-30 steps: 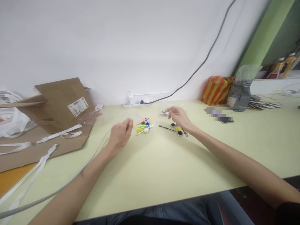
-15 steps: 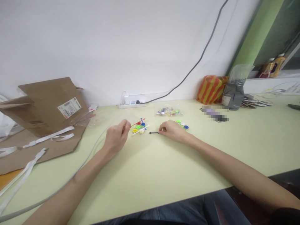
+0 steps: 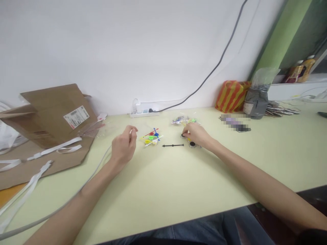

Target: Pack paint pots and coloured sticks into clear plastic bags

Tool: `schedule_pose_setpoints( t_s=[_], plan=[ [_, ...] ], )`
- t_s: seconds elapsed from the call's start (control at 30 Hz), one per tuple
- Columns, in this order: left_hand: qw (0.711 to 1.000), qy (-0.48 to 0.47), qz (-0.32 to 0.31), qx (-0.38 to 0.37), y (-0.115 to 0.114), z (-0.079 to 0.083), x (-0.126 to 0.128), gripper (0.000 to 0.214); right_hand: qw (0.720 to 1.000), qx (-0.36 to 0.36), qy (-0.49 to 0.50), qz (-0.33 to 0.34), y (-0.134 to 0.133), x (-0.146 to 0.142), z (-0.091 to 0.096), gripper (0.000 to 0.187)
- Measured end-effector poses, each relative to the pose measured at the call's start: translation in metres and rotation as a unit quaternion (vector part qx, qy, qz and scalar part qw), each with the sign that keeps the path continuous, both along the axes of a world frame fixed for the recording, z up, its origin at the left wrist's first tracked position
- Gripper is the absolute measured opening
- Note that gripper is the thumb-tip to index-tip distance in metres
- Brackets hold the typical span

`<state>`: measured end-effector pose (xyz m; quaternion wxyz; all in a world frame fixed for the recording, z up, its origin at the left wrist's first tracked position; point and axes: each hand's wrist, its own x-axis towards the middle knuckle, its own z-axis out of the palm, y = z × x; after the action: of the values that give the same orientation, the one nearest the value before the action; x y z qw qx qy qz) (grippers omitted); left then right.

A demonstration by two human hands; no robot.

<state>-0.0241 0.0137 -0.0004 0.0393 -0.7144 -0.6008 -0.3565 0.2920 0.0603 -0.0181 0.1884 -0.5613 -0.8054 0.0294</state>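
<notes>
My right hand (image 3: 198, 134) pinches a small black disc (image 3: 183, 135) between thumb and fingertips. Under that hand lies another black disc (image 3: 192, 144) with a clear rim, beside bits of yellow and blue that it mostly covers. A thin black arrow (image 3: 173, 145) rests on the table between my hands, touched by neither. My left hand (image 3: 124, 144) hovers with loosely curled fingers, thumb and index tip slightly apart, and nothing visible in them. Just right of it sits a pile of coloured arrow spinners (image 3: 152, 137) in red, blue, green, yellow and white.
Behind my right hand is a clear bag of coloured parts (image 3: 178, 120). A power strip (image 3: 144, 115) stands against the wall. An opened cardboard box (image 3: 53, 115) and white straps are at left, near a grey cable (image 3: 84, 185). A striped bag (image 3: 230, 97) stands back right.
My right hand has let go of the black arrow, moved slightly up and right, and taken a black disc. The left hand has drawn back leftward from the spinners and loosened its fingers.
</notes>
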Motion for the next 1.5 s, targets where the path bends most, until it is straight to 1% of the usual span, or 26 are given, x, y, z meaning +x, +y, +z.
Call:
schedule_pose_setpoints(
  t_s=[0.07, 0.1, 0.13, 0.2, 0.27, 0.33, 0.4, 0.5, 0.57, 0.67, 0.77, 0.9, 1.03, 1.07, 1.13, 1.27, 1.37, 1.43, 1.5],
  plan=[
    [0.999, 0.011, -0.032, -0.014, -0.003, -0.002, 0.004, 0.031, 0.999, 0.019, 0.037, 0.014, -0.007, -0.006, 0.005, 0.016],
    [0.998, 0.022, -0.053, -0.022, -0.004, -0.003, 0.006, 0.032, 0.997, 0.021, 0.061, 0.036, -0.011, -0.010, 0.008, 0.015],
    [0.996, 0.036, -0.073, -0.030, -0.006, -0.004, 0.009, 0.032, 0.994, 0.015, 0.084, 0.070, -0.017, -0.016, 0.011, 0.013],
    [0.992, 0.065, -0.097, -0.040, -0.009, -0.005, 0.013, 0.031, 0.981, -0.014, 0.108, 0.159, -0.030, -0.029, 0.013, 0.010],
    [0.991, 0.081, -0.095, -0.040, -0.009, -0.007, 0.014, 0.030, 0.968, -0.037, 0.095, 0.230, -0.042, -0.043, 0.012, 0.008],
    [0.993, 0.081, -0.082, -0.034, -0.008, -0.007, 0.012, 0.029, 0.961, -0.050, 0.071, 0.261, -0.050, -0.052, 0.009, 0.008],
    [0.994, 0.078, -0.076, -0.027, -0.006, -0.007, 0.010, 0.029, 0.965, -0.049, 0.064, 0.251, -0.049, -0.052, 0.006, 0.012],
    [0.992, 0.082, -0.092, -0.034, -0.007, -0.007, 0.009, 0.029, 0.977, -0.022, 0.073, 0.199, -0.035, -0.039, 0.005, 0.016],
    [0.988, 0.089, -0.113, -0.056, -0.009, -0.009, 0.012, 0.029, 0.983, -0.013, 0.070, 0.170, -0.024, -0.027, 0.003, 0.012],
    [0.980, 0.099, -0.149, -0.084, -0.013, -0.013, 0.021, 0.027, 0.985, -0.039, 0.077, 0.151, -0.015, -0.020, -0.004, 0.007],
    [0.974, 0.107, -0.174, -0.096, -0.015, -0.018, 0.026, 0.025, 0.981, -0.056, 0.092, 0.161, -0.014, -0.024, -0.013, 0.010],
    [0.975, 0.101, -0.171, -0.099, -0.015, -0.018, 0.025, 0.025, 0.983, -0.044, 0.090, 0.155, -0.017, -0.036, -0.019, 0.003],
    [0.978, 0.083, -0.163, -0.098, -0.014, -0.015, 0.023, 0.024, 0.988, 0.010, 0.039, 0.146, -0.022, -0.041, -0.015, 0.010],
    [0.979, 0.077, -0.164, -0.096, -0.015, -0.015, 0.023, 0.023, 0.989, 0.026, 0.035, 0.144, -0.023, -0.042, -0.013, 0.012],
    [0.979, 0.067, -0.171, -0.093, -0.017, -0.014, 0.025, 0.025, 0.987, 0.040, 0.058, 0.143, -0.028, -0.044, -0.008, 0.017],
    [0.975, 0.070, -0.192, -0.090, -0.023, -0.012, 0.031, 0.029, 0.971, 0.015, 0.142, 0.194, -0.043, -0.051, -0.002, 0.016],
    [0.964, 0.102, -0.234, -0.080, -0.026, -0.010, 0.034, 0.030, 0.950, -0.005, 0.212, 0.229, -0.052, -0.057, 0.001, 0.014],
    [0.957, 0.108, -0.251, -0.096, -0.027, -0.010, 0.035, 0.033, 0.933, -0.039, 0.268, 0.237, -0.054, -0.059, 0.003, 0.011],
    [0.952, 0.099, -0.258, -0.134, -0.028, -0.011, 0.035, 0.034, 0.918, -0.080, 0.308, 0.238, -0.053, -0.059, 0.003, 0.009]
  ],
)
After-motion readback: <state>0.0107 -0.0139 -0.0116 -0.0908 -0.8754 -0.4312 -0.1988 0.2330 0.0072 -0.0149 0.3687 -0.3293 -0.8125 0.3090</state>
